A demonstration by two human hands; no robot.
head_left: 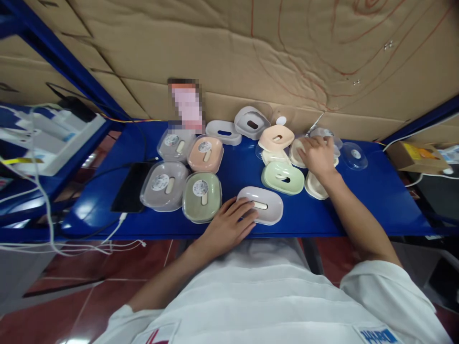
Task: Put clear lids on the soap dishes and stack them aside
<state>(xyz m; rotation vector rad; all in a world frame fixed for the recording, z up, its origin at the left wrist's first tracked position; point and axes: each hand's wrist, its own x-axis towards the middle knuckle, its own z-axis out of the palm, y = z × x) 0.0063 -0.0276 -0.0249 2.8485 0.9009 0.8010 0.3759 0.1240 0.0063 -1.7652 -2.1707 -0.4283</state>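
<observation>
Fairly even light lays a soft sheen on the blue table (238,165), while edges stretch and blur.

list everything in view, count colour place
lidded containers: four (two grey, one peach, one green), left of centre
uncovered containers: three grey (one front, two back), one peach (back), one green (right of centre)
cream pieces: count unclear, cream, right
clear lids: count unclear, transparent, one far right
pixelated object: one, mostly pink, back
flat device: one, black, left
cables: several, mostly white, left
cardboard backing: one, brown, behind
cardboard box: one, brown, right
table: one, blue, centre
shirt: one, white, bottom
left hand: one, on front grey container
right hand: one, at cream pieces
</observation>
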